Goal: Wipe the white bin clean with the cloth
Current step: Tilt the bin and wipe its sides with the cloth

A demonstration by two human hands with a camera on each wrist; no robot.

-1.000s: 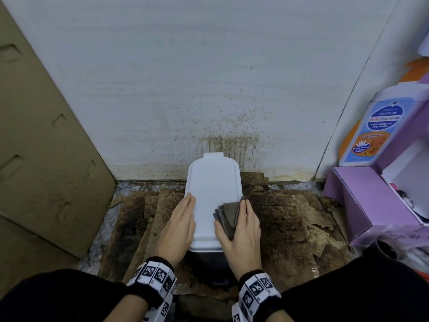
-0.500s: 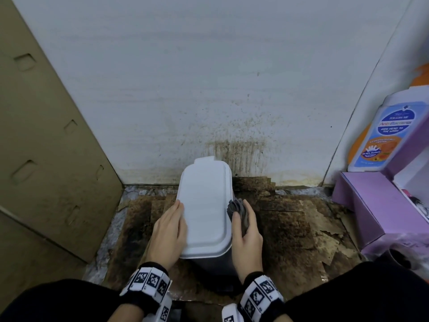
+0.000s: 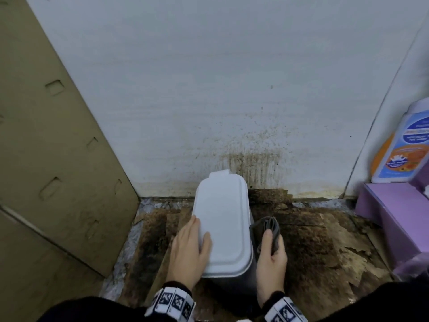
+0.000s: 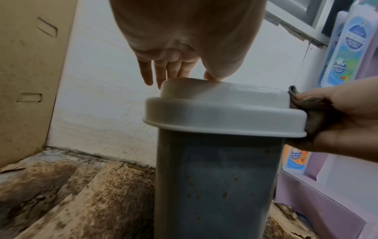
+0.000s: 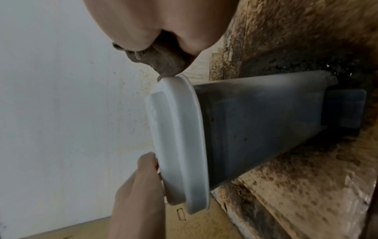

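A small bin with a white lid [image 3: 222, 219] and a grey body [image 4: 216, 186] stands on stained cardboard against the wall. My left hand [image 3: 189, 249] rests on the lid's left edge, fingers straight along the side and thumb on top. My right hand [image 3: 270, 249] grips a folded grey cloth [image 3: 267, 231] and presses it against the bin's right side just under the lid rim. In the left wrist view the cloth [image 4: 313, 116] touches the lid's right edge. The right wrist view shows the cloth [image 5: 163, 63] at the rim. Brown specks dot the grey body.
A brown cardboard panel [image 3: 46, 147] leans at the left. The white wall [image 3: 209, 89] behind carries brown splatter near the floor. A purple box [image 3: 399, 219] and a soap bottle [image 3: 404, 145] stand at the right. Torn, dirty cardboard [image 3: 325, 252] covers the floor.
My right hand has slid the cloth off the lid's top and down onto the bin's right side. The left hand stays on the lid's left edge. The bin has turned slightly.
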